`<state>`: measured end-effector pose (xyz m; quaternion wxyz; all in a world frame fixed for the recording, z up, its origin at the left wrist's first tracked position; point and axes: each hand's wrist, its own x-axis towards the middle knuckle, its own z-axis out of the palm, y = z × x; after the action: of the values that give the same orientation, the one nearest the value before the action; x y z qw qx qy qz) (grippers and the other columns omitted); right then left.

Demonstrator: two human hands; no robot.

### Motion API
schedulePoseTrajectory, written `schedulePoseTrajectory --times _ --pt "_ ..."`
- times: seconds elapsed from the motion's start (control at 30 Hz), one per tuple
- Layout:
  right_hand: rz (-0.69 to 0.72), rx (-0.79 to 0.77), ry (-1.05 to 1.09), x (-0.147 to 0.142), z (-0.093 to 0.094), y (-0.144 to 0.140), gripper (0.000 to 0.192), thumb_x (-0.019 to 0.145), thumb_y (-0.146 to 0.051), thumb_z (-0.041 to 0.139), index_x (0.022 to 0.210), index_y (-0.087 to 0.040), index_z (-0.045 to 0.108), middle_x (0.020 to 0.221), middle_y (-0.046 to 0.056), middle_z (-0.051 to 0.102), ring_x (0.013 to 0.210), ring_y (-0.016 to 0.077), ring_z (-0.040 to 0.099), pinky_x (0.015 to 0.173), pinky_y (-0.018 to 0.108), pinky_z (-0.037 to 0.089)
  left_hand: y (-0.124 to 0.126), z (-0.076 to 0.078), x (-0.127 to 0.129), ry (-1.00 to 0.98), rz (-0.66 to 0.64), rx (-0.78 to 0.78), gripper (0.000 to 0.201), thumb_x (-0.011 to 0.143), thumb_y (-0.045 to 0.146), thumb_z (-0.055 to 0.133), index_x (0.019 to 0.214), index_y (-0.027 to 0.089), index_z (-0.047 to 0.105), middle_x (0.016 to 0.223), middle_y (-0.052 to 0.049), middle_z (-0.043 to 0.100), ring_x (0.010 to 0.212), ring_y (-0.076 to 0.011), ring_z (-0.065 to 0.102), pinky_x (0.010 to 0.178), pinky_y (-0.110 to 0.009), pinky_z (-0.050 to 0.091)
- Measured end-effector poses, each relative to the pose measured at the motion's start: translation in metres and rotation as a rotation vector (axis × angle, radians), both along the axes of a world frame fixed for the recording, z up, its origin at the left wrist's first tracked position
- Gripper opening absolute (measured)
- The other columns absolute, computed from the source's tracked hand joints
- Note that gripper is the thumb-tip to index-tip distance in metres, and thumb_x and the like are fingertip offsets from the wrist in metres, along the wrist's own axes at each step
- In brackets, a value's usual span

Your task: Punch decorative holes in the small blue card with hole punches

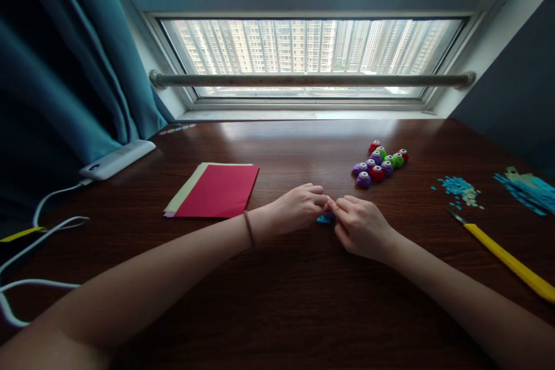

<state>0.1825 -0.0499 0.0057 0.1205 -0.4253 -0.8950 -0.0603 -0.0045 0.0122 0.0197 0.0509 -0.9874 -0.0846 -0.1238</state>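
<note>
Two hands, left point(299, 208) and right point(362, 225), pinch a mostly hidden blue piece point(324, 219); orientation unclear.

Red paper stack point(214, 191), small punches point(380, 164), yellow knife point(505, 256) and confetti point(460, 189) lie on the table point(277, 312).

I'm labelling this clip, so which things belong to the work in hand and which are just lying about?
In hand:
- small blue piece, pinched between the left hand and right hand

Lying about:
- stack of red and cream paper sheets
- cluster of purple, red and green round punches
- pile of blue paper bits
- yellow-handled craft knife
- white power bank
</note>
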Motion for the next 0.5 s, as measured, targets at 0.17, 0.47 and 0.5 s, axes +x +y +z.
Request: schedulePoseTrajectory --times 0.17,0.47,0.5 --pt "0.000 -0.001 -0.008 -0.002 -0.001 0.001 0.044 0.075 -0.015 0.044 0.115 -0.002 0.054 0.084 0.008 0.056 0.078 0.0215 0.047 0.069 0.033 0.038 0.001 0.000 0.003 0.026 -0.036 0.041 0.018 0.088 0.015 0.049 0.071 0.015 0.056 0.077 -0.001 0.059 0.066 -0.0151 0.043 0.069 -0.030 0.033" --pt "-0.017 -0.071 0.099 0.000 0.011 0.009 0.020 0.080 -0.021 0.045 0.080 -0.015 0.064 0.068 0.003 0.054 0.065 0.0157 0.048 0.060 0.029 0.032 0.004 -0.007 0.003 0.013 -0.044 0.037 0.018 0.088 0.014 0.048 0.073 0.016 0.057 0.079 -0.003 0.060 0.069 -0.0153 0.049 0.072 -0.031 0.038" --pt "-0.061 -0.088 0.155 -0.003 0.015 0.017 0.024 0.082 -0.024 0.044 0.068 -0.017 0.062 0.064 0.002 0.053 0.062 0.0144 0.047 0.058 0.028 0.031 0.005 -0.008 0.002 0.005 -0.045 0.013 0.016 0.087 0.013 0.048 0.076 0.016 0.058 0.083 -0.003 0.061 0.074 -0.0158 0.051 0.075 -0.031 0.039"
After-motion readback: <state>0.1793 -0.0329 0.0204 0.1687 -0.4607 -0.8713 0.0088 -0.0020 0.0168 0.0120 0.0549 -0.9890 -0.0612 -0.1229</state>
